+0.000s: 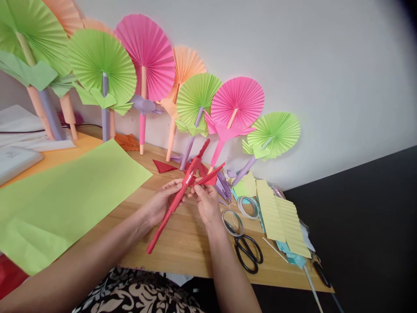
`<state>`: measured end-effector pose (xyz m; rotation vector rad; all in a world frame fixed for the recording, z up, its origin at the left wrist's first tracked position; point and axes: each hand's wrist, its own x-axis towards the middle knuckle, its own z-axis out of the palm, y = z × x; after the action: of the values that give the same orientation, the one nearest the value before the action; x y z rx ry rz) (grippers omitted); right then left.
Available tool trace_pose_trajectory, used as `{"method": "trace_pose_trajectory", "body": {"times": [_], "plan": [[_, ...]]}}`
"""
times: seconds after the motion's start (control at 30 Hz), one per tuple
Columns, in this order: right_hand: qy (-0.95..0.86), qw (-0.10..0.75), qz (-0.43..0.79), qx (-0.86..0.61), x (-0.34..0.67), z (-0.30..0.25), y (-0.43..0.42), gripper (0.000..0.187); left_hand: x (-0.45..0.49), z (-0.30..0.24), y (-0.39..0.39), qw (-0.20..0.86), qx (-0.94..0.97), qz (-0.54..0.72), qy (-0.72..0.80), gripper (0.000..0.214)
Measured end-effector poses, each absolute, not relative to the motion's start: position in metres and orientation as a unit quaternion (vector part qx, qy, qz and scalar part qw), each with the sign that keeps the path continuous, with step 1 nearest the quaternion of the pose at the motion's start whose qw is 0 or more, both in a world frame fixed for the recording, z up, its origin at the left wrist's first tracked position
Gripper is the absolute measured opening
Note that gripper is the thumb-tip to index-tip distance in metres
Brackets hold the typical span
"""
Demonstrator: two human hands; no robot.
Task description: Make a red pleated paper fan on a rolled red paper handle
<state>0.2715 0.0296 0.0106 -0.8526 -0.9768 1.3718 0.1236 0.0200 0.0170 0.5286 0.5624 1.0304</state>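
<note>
Slanting over the middle of the table is a long red rolled-paper stick [172, 208], gripped in my left hand [167, 195] with the fingers curled around it. My right hand [206, 201] pinches a pleated strip of red paper [210, 174] against the stick's right side. Where the two red pieces meet, my fingers partly hide them. Beyond my hands lie a folded red paper triangle [163, 166] and purple pleated scraps [223, 188]. To the right of my right hand are a roll of tape [247, 208] and a second roll of tape [232, 222], with black-handled scissors [249, 254] below.
Several finished paper fans lean on the wall, including a pink fan [237, 102] and a green fan [102, 65]. A large green paper sheet [65, 204] covers the left side. Pleated yellow paper [283, 217] lies near the right edge, beside a thin white stick [275, 249].
</note>
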Motion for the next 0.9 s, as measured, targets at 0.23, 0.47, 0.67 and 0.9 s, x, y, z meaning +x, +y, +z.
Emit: {"method": "trace_pose_trajectory", "body": {"times": [0.23, 0.47, 0.67, 0.9], "plan": [[-0.482, 0.578, 0.537, -0.381, 0.272, 0.007, 0.027, 0.016, 0.124, 0.015, 0.02, 0.803, 0.259, 0.48, 0.24, 0.023], [-0.539, 0.567, 0.446, -0.435, 0.277, 0.015, 0.024, 0.015, 0.123, 0.014, 0.019, 0.794, 0.257, 0.489, 0.254, 0.029], [-0.601, 0.546, 0.374, -0.449, 0.282, 0.018, 0.021, 0.013, 0.123, 0.017, 0.018, 0.784, 0.263, 0.49, 0.275, 0.031], [-0.64, 0.542, 0.304, -0.453, 0.285, 0.013, 0.023, 0.005, 0.123, 0.014, 0.018, 0.782, 0.27, 0.486, 0.283, 0.029]]}}
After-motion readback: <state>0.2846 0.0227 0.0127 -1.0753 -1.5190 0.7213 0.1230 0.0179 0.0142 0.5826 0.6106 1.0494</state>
